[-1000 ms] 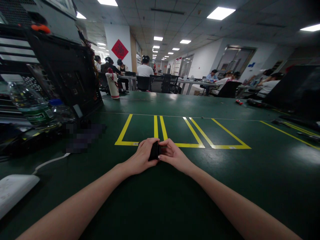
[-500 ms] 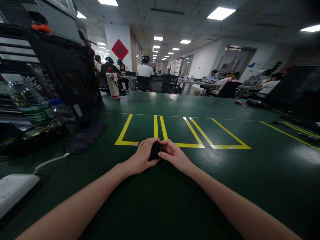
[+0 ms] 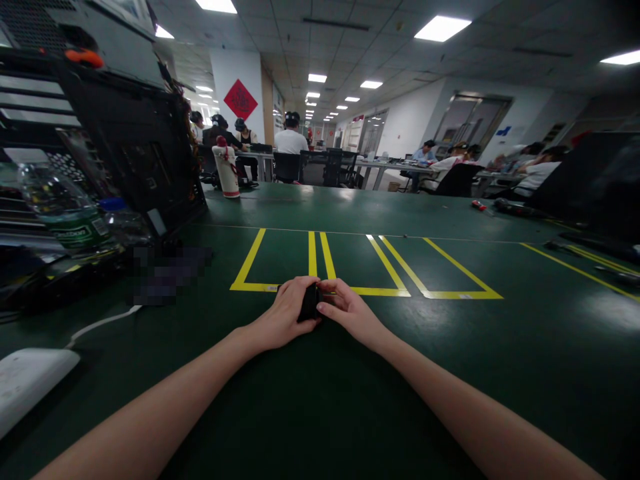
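Note:
My left hand [image 3: 289,311] is wrapped over a small black boxy object [image 3: 309,303] low on the green table [image 3: 320,400]. Most of that object lies hidden under the palm, and its kind is not clear. From the other side, my right hand [image 3: 351,311] curls its thumb and fingers against the object's right end. Something thin and dark shows between those right fingers, too small to name. Both hands sit at the near edge of the yellow tape outlines [image 3: 377,291].
On the left stand an open black computer case [image 3: 135,153], a water bottle [image 3: 75,220] and a white power strip [image 3: 35,380] with its cable. A white bottle-shaped container [image 3: 227,172] stands farther back. Tools [image 3: 617,270] lie on the right. Several people sit at desks beyond.

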A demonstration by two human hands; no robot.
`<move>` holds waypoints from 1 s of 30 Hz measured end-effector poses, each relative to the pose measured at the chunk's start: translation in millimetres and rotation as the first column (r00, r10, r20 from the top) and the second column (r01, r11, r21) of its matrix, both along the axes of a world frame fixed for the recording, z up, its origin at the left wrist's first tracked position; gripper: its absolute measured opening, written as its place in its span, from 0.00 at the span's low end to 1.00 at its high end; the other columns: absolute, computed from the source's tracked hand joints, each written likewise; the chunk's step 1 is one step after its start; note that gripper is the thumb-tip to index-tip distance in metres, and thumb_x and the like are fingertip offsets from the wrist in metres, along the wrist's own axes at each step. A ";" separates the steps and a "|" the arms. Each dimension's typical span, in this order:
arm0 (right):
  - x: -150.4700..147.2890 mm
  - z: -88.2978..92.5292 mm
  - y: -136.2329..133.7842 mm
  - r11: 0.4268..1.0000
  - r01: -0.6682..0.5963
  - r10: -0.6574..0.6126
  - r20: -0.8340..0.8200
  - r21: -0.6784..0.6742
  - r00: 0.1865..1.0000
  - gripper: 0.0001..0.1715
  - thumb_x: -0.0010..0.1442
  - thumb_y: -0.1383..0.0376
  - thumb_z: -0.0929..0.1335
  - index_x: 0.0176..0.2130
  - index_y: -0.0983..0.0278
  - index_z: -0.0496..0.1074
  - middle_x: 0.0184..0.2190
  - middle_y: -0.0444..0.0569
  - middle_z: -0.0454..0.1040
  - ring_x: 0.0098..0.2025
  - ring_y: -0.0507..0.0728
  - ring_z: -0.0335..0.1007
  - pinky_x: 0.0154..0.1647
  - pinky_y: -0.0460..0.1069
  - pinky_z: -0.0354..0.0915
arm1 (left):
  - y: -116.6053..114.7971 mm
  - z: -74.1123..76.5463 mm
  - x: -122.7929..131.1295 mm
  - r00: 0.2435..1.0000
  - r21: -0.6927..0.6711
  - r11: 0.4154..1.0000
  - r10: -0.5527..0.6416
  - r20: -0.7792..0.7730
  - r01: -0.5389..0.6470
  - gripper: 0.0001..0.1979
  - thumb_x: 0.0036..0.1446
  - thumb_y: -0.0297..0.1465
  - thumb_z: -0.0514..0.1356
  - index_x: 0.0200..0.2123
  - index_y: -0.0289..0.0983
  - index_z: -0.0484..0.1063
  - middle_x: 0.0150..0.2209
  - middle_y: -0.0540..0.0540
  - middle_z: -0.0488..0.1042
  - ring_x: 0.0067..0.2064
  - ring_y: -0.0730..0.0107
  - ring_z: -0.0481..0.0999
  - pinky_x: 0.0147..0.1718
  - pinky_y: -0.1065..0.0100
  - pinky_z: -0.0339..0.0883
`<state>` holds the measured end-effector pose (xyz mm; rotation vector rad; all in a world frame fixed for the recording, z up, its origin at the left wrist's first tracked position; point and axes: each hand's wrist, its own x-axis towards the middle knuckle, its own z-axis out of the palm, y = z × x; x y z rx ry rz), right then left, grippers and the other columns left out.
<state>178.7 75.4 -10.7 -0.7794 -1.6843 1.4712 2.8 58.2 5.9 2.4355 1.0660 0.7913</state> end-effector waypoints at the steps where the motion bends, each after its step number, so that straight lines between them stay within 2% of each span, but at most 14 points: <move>1: 0.3 0.3 -0.1 1.000 -0.004 0.004 0.009 -0.006 1.000 0.18 0.51 0.67 0.65 0.43 0.60 0.59 0.44 0.47 0.63 0.48 0.54 0.61 0.49 0.54 0.60 | 0.5 -0.9 0.1 1.000 -0.001 1.000 -0.001 -0.002 0.001 0.28 0.49 0.28 0.57 0.51 0.42 0.48 0.50 0.43 0.58 0.52 0.58 0.58 0.50 0.52 0.53; 8: 0.2 -2.8 0.5 0.999 -0.030 0.031 -0.035 0.023 0.999 0.17 0.49 0.67 0.67 0.40 0.61 0.59 0.40 0.45 0.63 0.45 0.53 0.64 0.47 0.52 0.61 | 5.9 -12.0 1.4 1.000 0.064 0.998 0.016 0.019 -0.017 0.29 0.47 0.28 0.58 0.51 0.41 0.48 0.49 0.43 0.58 0.52 0.58 0.59 0.50 0.52 0.52; 12: -0.7 -3.0 0.5 1.000 -0.010 0.010 -0.023 0.006 1.000 0.14 0.51 0.65 0.65 0.39 0.60 0.60 0.40 0.45 0.64 0.43 0.53 0.64 0.43 0.51 0.64 | 4.5 -9.3 0.6 1.000 0.046 0.999 0.016 0.018 -0.017 0.29 0.48 0.28 0.57 0.51 0.42 0.48 0.50 0.43 0.58 0.52 0.58 0.58 0.49 0.53 0.54; 18: 0.0 -2.8 2.4 1.000 0.017 -0.017 0.013 0.024 1.000 0.19 0.50 0.67 0.66 0.43 0.59 0.60 0.43 0.46 0.62 0.46 0.53 0.63 0.48 0.52 0.61 | 1.8 -2.9 0.6 1.000 0.017 1.000 -0.001 0.002 0.001 0.28 0.49 0.28 0.57 0.51 0.42 0.48 0.49 0.43 0.58 0.52 0.58 0.59 0.50 0.53 0.53; 21: 1.4 -2.5 2.5 1.000 -0.006 0.006 0.022 -0.008 1.000 0.19 0.51 0.66 0.65 0.44 0.59 0.59 0.44 0.47 0.63 0.47 0.54 0.62 0.49 0.54 0.60 | 1.6 -2.9 0.4 1.000 0.020 1.000 0.006 0.009 -0.006 0.28 0.49 0.28 0.57 0.51 0.41 0.48 0.49 0.43 0.58 0.52 0.59 0.58 0.50 0.53 0.52; 24: 2.0 -3.0 2.0 0.999 -0.035 0.035 -0.019 -0.017 0.999 0.17 0.48 0.67 0.67 0.40 0.60 0.60 0.42 0.46 0.64 0.46 0.54 0.63 0.49 0.54 0.60 | 1.0 -2.9 -0.1 1.000 0.016 1.000 0.004 0.007 -0.004 0.28 0.49 0.28 0.57 0.51 0.41 0.48 0.50 0.43 0.57 0.52 0.59 0.58 0.51 0.53 0.52; 30: 0.3 -0.9 -0.5 1.000 -0.006 0.006 -0.028 -0.012 1.000 0.13 0.51 0.66 0.65 0.39 0.60 0.61 0.40 0.45 0.65 0.45 0.54 0.64 0.45 0.52 0.63 | 3.7 -8.9 0.6 1.000 0.026 0.999 0.019 0.020 -0.020 0.29 0.48 0.29 0.57 0.51 0.42 0.48 0.50 0.44 0.57 0.52 0.59 0.57 0.50 0.54 0.53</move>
